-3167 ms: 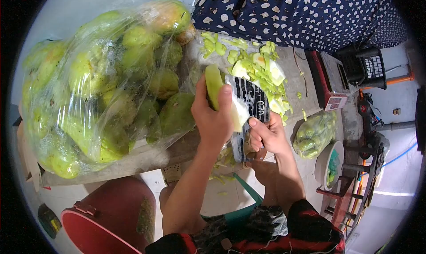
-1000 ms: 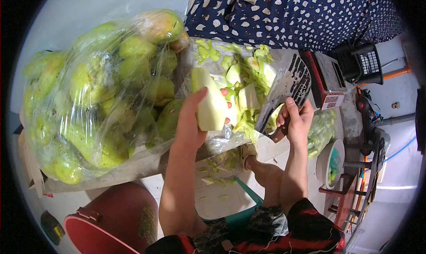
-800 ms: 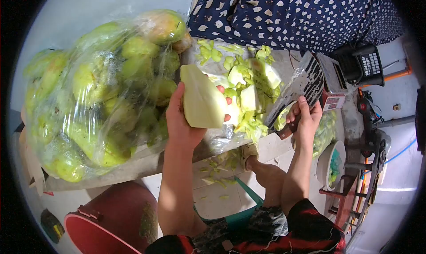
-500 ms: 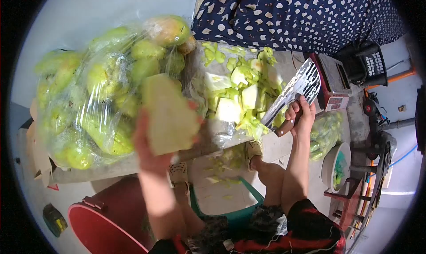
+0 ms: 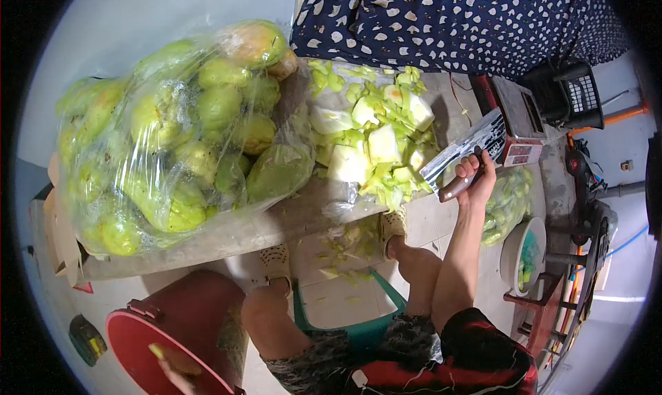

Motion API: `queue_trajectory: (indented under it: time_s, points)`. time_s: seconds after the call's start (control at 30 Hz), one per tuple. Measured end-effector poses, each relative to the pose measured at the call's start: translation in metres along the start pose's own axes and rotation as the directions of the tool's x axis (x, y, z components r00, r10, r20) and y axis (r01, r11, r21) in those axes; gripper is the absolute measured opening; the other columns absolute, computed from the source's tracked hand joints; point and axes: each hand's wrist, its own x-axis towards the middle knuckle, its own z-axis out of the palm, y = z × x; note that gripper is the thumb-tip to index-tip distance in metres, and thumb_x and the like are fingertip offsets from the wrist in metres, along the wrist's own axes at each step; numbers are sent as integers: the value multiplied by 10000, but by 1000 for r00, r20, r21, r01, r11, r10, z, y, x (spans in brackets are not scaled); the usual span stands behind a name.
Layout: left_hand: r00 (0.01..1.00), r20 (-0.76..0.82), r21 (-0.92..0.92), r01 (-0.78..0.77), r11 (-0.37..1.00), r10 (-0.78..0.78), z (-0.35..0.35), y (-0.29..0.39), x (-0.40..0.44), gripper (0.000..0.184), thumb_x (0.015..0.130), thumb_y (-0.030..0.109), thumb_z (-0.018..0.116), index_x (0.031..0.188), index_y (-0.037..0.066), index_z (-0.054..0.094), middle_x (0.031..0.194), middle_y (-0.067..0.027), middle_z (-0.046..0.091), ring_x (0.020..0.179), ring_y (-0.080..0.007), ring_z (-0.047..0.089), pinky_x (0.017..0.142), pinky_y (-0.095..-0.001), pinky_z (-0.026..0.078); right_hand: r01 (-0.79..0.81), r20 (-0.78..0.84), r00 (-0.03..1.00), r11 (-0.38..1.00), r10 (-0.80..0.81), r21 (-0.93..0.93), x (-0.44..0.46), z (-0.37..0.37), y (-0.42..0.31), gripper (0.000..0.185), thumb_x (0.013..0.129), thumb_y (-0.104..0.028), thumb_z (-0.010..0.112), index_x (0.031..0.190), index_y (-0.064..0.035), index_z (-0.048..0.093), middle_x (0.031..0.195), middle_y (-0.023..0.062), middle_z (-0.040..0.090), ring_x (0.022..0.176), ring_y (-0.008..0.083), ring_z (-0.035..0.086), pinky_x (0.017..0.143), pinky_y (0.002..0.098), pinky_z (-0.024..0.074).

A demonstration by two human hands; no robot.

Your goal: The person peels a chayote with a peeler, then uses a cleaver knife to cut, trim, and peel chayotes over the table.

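My right hand (image 5: 476, 178) is closed around the brown handle of a cleaver (image 5: 476, 146), whose broad, wet-streaked blade points up and to the right. Left of it, pale peeled chunks (image 5: 383, 144) lie among green peelings (image 5: 389, 184) on the worktop. At the bottom left, my left hand (image 5: 181, 381) is a blur at the mouth of a red bin (image 5: 131, 333). A small pale-green shape (image 5: 157, 351) shows beside it; whether the fingers grip it is unclear. Several green papayas (image 5: 221, 105) fill a clear plastic bag on the worktop's left.
A red weighing scale (image 5: 520, 119) and black basket (image 5: 579, 95) stand at the right. Below them are another bag of green pieces (image 5: 507, 205) and a white bucket (image 5: 514, 257). Scraps (image 5: 345, 253) litter the tiled floor between my feet. Dark patterned cloth (image 5: 441, 22) hangs behind.
My left hand, which held a large peeled papaya piece in front of the bag, has dropped down and left to the red bin. The cleaver has lowered slightly and turned clockwise.
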Motion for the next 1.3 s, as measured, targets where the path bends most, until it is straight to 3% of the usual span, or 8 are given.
queue_trajectory:
  time_s: [0.27, 0.37, 0.5, 0.57, 0.7, 0.83, 1.07, 1.3]
  points:
    - [904, 406, 103, 99, 990, -133, -39, -181, 25, 476, 964, 293, 501, 1331, -10, 480, 1252, -145, 571, 1094, -235, 557, 917, -361, 454, -4, -21, 1000, 1000, 4, -5, 2, 3, 7, 180, 939, -215, 540, 822, -90, 481, 623, -22, 418, 532, 95, 392, 499, 257, 377]
    - [991, -130, -154, -62, 986, 42, 78, 65, -59, 430, 946, 216, 538, 1307, -14, 492, 1244, -137, 559, 1083, -246, 557, 939, -352, 435, -23, -8, 1000, 1000, 23, -3, 0, 0, 8, 188, 932, -234, 551, 841, -86, 483, 626, -19, 439, 538, 104, 413, 513, 267, 387]
    - [849, 69, -74, -519, 852, 524, 153, 184, -116, 313, 934, 46, 517, 1229, -55, 543, 1177, -139, 601, 1063, -207, 565, 943, -330, 446, -68, 20, 997, 998, 68, 17, 0, -1, 16, 179, 931, -221, 558, 856, -79, 480, 642, -3, 470, 546, 109, 448, 517, 271, 412]
    - [725, 430, -197, -506, 840, 538, 196, 225, -140, 260, 862, 77, 583, 1100, -27, 598, 1061, -121, 636, 914, -227, 618, 799, -356, 494, -62, 18, 998, 998, 62, 5, -2, 4, 19, 159, 933, -196, 556, 859, -82, 474, 638, -3, 469, 543, 114, 458, 504, 276, 424]
    - [9, 620, -482, -785, 389, 785, 313, 273, -142, 283, 813, -23, 560, 1090, -1, 616, 1008, -187, 641, 909, -363, 626, 766, -417, 494, -28, 4, 1000, 1000, 28, 14, -1, 2, 21, 125, 933, -169, 552, 875, -91, 473, 639, 5, 469, 529, 116, 462, 473, 282, 421]
    - [-139, 686, -226, -974, 28, 714, 399, 282, -109, 318, 812, -9, 562, 1124, 22, 614, 1162, -181, 588, 1118, -384, 526, 950, -410, 447, -18, -41, 999, 996, 15, -83, -6, 16, 18, 217, 952, -224, 520, 795, -89, 459, 626, -17, 443, 531, 98, 414, 508, 259, 401]
    - [28, 723, 335, -888, -314, 691, 404, 309, -94, 479, 771, -16, 581, 1241, 64, 535, 1381, -165, 457, 1327, -344, 370, 1037, -481, 381, -35, -28, 999, 999, 34, -40, -1, 5, 19, 130, 920, -161, 565, 867, -77, 481, 649, 23, 470, 536, 135, 467, 478, 295, 417]
    - [461, 615, 490, -859, 148, 639, 417, 325, -76, 586, 781, -39, 588, 1333, 44, 409, 1454, -118, 386, 1352, -333, 351, 1069, -438, 369, -32, -61, 998, 994, 26, -101, -8, 17, 20, 163, 941, -210, 541, 876, -66, 506, 631, -15, 445, 525, 99, 420, 503, 263, 400]
